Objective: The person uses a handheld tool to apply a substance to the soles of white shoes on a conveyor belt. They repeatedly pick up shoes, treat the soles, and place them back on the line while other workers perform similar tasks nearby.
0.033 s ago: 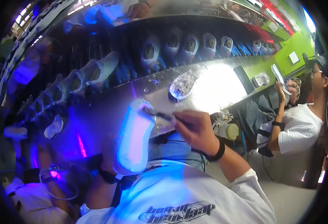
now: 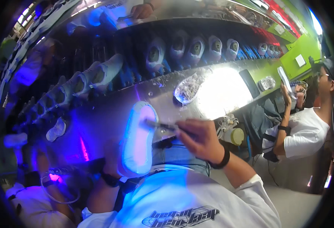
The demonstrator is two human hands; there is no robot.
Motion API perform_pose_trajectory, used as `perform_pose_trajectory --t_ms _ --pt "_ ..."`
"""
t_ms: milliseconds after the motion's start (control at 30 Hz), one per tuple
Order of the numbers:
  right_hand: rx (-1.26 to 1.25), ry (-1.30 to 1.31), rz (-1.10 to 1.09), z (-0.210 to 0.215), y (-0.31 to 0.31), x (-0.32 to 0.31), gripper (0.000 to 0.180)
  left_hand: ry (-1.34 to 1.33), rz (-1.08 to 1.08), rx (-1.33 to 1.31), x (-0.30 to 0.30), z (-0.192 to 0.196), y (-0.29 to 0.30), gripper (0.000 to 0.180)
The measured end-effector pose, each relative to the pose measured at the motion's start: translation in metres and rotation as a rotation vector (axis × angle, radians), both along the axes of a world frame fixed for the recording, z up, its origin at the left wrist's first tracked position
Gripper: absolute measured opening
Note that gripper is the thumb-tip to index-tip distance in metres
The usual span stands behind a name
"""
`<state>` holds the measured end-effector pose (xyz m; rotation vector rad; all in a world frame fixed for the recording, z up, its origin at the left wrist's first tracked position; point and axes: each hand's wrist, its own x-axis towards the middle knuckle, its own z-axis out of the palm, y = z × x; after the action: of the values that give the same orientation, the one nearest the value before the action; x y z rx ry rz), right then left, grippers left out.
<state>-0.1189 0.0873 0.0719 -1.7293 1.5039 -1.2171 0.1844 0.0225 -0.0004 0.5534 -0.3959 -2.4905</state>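
slim dark brush-like tool (image 2: 161, 124) is clamped in rt grip (image 2: 200, 137), tip on blue-lit white oblong shoe sole (image 2: 138, 146) by near edge of grey metal bench (image 2: 163, 89); lt grip (image 2: 113, 163) shadowed, closure can't be told. pale shoes (image 2: 196, 49) lined up beyond; white-shirted co-worker (image 2: 305, 131) seen at rt.

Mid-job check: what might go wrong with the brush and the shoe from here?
1. The brush in the right hand has its tip near the shoe's right edge; a slip might carry it over.
2. The left hand is dim and partly hidden by the shoe; if its grip is loose, the shoe might twist.
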Motion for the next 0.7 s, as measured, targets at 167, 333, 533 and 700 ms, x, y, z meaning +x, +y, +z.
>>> perform_pose_trajectory --t_ms 167,333,533,700 --pt "0.113 -0.043 -0.047 0.011 0.010 -0.006 0.019 -0.247 0.233 -0.041 -0.010 0.010 -0.020 0.035" --pt "0.143 -0.259 -0.275 -0.007 0.018 -0.023 0.021 -0.694 0.217 -0.852 -0.036 0.025 -0.094 0.063" --pt "0.091 -0.234 -0.370 -0.015 0.027 -0.023 0.030 -1.437 0.221 -1.542 -0.115 0.066 -0.231 0.082" --pt "0.174 -0.277 -0.348 -0.023 0.029 -0.024 0.024 -1.648 0.226 -1.822 -0.132 -0.004 -0.315 0.056"
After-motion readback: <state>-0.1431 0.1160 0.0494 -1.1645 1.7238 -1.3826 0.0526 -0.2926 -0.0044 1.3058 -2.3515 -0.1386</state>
